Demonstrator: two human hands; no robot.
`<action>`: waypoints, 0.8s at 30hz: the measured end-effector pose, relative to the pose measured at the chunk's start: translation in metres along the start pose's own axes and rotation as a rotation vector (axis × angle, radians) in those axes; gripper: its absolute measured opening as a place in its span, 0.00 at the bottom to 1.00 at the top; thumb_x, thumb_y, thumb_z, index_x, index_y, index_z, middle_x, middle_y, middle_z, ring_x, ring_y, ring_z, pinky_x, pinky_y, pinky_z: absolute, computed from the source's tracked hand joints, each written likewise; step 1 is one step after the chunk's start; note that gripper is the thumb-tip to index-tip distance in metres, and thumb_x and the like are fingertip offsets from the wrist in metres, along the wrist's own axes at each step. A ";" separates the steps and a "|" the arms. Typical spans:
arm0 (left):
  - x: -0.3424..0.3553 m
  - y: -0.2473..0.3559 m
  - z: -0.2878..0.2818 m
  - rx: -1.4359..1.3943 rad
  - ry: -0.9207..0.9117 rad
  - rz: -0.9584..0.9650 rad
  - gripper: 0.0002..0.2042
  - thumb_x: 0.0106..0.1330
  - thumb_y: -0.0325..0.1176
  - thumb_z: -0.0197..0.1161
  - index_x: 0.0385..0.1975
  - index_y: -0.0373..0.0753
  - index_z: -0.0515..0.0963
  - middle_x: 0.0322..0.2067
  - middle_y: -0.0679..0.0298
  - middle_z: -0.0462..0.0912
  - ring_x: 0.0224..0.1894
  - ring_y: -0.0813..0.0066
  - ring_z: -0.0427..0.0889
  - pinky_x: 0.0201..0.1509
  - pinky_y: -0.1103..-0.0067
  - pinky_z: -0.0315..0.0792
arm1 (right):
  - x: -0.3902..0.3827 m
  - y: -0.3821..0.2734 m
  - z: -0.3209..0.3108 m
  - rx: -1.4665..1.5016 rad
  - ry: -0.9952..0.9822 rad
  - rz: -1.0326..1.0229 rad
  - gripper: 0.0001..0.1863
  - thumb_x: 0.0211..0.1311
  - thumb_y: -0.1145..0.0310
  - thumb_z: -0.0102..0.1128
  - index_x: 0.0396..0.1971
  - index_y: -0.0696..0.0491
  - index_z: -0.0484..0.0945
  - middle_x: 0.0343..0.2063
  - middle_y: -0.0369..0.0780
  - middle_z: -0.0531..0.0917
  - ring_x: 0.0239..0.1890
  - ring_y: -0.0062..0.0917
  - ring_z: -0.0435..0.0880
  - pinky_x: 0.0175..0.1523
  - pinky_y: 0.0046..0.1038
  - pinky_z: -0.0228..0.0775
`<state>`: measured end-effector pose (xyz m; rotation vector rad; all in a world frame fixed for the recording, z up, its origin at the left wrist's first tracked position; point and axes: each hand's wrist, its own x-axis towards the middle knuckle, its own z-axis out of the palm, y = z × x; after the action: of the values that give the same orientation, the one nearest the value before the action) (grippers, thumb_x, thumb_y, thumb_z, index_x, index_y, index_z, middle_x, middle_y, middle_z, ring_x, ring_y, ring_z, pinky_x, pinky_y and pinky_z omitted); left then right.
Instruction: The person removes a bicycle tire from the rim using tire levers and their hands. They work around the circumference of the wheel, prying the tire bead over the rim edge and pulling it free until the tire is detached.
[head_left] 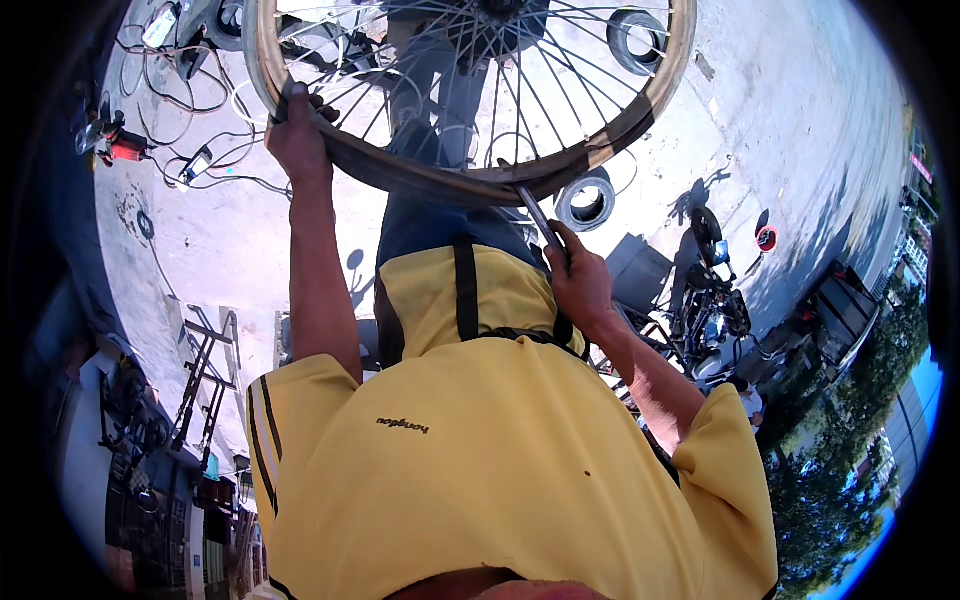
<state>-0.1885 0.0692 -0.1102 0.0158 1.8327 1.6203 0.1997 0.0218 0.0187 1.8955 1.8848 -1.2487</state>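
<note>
A large round spoked wheel with a tan, worn metal rim (640,110) is held up at the 12 o'clock part of the view, above the lap. The left hand (296,130) is closed around the rim at its 8 o'clock arc. The right hand (580,285) is wrapped about a slim grey metal tool (537,215), whose tip is set against the rim's lowest arc at 6 o'clock. The wheel is judged stiff and moderately heavy, with thin wire spokes (520,90) that could bend under side load; the rim is judged the proper place to grip, not the spokes. A yellow short-sleeved shirt (480,460) fills the lower frame. Beneath lies pale sunlit concrete ground (800,100), outdoors. Loose black rubber tyres (588,203) rest at 1 o'clock, tangled cables (180,90) at 10 o'clock, a parked motorcycle (712,300) at 3 o'clock.
</note>
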 end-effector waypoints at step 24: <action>-0.012 0.008 0.000 0.273 -0.053 0.072 0.15 0.63 0.29 0.72 0.41 0.27 0.74 0.33 0.52 0.83 0.28 0.66 0.87 0.29 0.74 0.82 | 0.044 0.091 0.082 -0.117 0.298 -0.396 0.21 0.70 0.66 0.58 0.62 0.49 0.73 0.34 0.46 0.89 0.32 0.42 0.89 0.33 0.40 0.78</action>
<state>-0.1823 0.0655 -0.0976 0.2459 2.0185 1.3916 0.2397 -0.0158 -0.0997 1.7843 2.5235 -0.9569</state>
